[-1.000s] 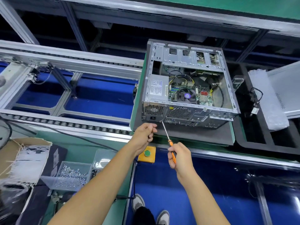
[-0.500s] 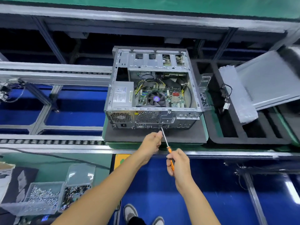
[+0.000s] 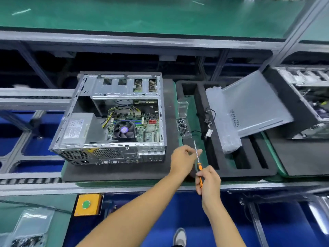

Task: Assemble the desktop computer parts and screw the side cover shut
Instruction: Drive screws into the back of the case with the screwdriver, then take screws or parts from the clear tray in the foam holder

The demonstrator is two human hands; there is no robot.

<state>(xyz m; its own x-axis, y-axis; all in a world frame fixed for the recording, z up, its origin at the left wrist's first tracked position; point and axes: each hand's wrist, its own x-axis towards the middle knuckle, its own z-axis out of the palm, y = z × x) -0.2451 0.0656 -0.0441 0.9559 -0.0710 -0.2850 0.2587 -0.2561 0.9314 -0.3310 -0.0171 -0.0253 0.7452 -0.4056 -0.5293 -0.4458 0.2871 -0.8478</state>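
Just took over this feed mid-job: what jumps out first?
The open computer case lies on its side left of centre, fan and board exposed. In front, the right hand grips an orange screwdriver, the left hand beside its shaft. The side cover leans at right, not yet fitted.

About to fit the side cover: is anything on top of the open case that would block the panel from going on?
Nothing visible does. The computer case lies open-side up with nothing resting across its top rim. The side cover leans in the foam tray to its right, a bubble-wrap bag lying against it.
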